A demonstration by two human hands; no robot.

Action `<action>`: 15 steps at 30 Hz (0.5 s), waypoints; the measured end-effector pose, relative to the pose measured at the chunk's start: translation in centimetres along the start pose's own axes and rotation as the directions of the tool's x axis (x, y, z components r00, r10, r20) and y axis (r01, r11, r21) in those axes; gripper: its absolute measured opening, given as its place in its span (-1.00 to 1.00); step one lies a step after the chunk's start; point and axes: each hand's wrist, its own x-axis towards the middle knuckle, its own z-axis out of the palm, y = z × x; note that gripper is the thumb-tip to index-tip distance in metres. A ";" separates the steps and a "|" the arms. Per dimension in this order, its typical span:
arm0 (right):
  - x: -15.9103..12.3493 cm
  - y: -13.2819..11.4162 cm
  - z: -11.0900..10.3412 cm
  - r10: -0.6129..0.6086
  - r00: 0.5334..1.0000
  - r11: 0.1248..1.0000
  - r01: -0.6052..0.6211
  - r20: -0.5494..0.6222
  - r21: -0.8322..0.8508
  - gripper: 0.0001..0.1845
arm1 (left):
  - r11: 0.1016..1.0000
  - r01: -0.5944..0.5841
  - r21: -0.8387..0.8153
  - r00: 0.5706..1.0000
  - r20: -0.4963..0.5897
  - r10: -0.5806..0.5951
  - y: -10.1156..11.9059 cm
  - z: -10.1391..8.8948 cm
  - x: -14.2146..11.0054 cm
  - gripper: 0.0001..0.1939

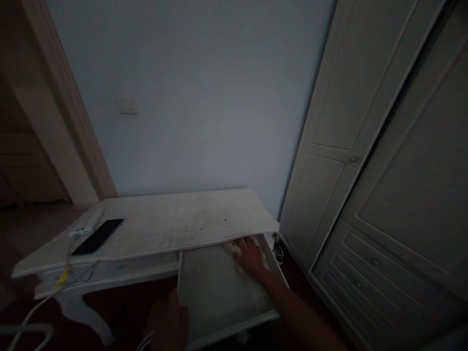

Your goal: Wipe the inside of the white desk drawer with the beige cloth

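Note:
A white drawer point(212, 287) is pulled out from under the tabletop of a white table point(190, 209). My right hand point(250, 256) reaches into its back right part, fingers spread over a crumpled pale cloth point(230, 247) and pressing it to the drawer bottom. Part of the cloth is covered by that hand. At the drawer's left wall, my left hand point(170, 317) is closed around the edge, its fingers dark and partly hidden. Grey smudges and a few dark specks mark the tabletop.
A dark phone point(98, 237) and a white power strip point(87, 222) with a cable lie at the table's left end. A white wardrobe point(329, 146) stands close on the right. Behind the table is a pale wall with a switch point(127, 105). A dark shiny object point(278, 248) lies right of the drawer.

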 end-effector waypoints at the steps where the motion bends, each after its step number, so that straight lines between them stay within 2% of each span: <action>1: 0.0 0.6 -0.3 0.018 1.000 1.000 -0.018 -0.006 0.003 -0.42 | 1.000 -0.010 0.001 1.000 0.009 0.010 0.1 -0.1 0.0 -0.52; 3: 0.0 1.3 -0.6 0.040 0.999 0.999 -0.040 -0.019 0.013 -0.41 | 0.999 -0.031 -0.012 0.999 0.027 0.031 0.2 -0.2 -0.2 -0.48; 6: 0.1 1.2 -0.5 0.061 0.998 0.998 -0.061 -0.034 0.024 -0.43 | 0.998 0.027 -0.064 0.999 0.043 -0.024 0.2 0.0 -0.5 -0.42; 8: 0.2 0.7 -0.2 0.077 0.996 0.997 -0.076 -0.043 0.025 -0.43 | 0.997 0.037 -0.073 0.999 0.037 -0.034 0.1 0.3 -0.5 -0.42; 12: 0.4 -0.7 0.7 0.104 0.993 0.994 -0.103 -0.050 0.019 -0.44 | 1.000 -0.020 0.009 1.000 -0.001 0.020 -0.2 0.5 0.0 -0.47; 15: 0.7 -2.0 1.4 0.111 0.993 0.994 -0.110 -0.043 0.020 -0.44 | 0.999 -0.027 0.030 0.998 0.051 0.026 -0.3 0.4 0.4 -0.46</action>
